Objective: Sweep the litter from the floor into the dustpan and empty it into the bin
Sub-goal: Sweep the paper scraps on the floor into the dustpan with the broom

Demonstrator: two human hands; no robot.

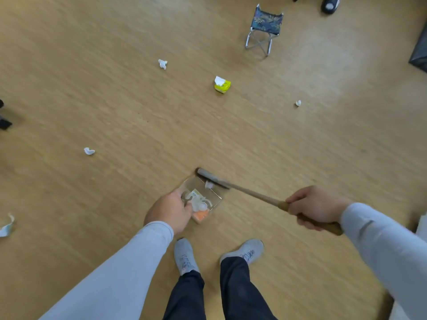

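Observation:
My left hand [169, 210] grips the near end of a clear dustpan [216, 195] that sits on the wooden floor in front of my feet. White scraps and an orange piece [200, 215] lie inside it. My right hand [316, 207] holds the wooden handle [258, 197] of a broom. Its grey head [211, 177] lies across the pan's far lip, with a white scrap [209, 185] just under it. Loose litter lies farther out: a yellow tissue pack [222, 85] and crumpled white papers [162, 63], [89, 151], [298, 103].
A small folding stool [264, 28] stands at the back. More torn paper [7, 226] lies at the left edge. A dark object [419, 51] sits at the right edge, and someone's shoe [329, 4] is at the top. My own shoes [184, 256] stand just behind the dustpan.

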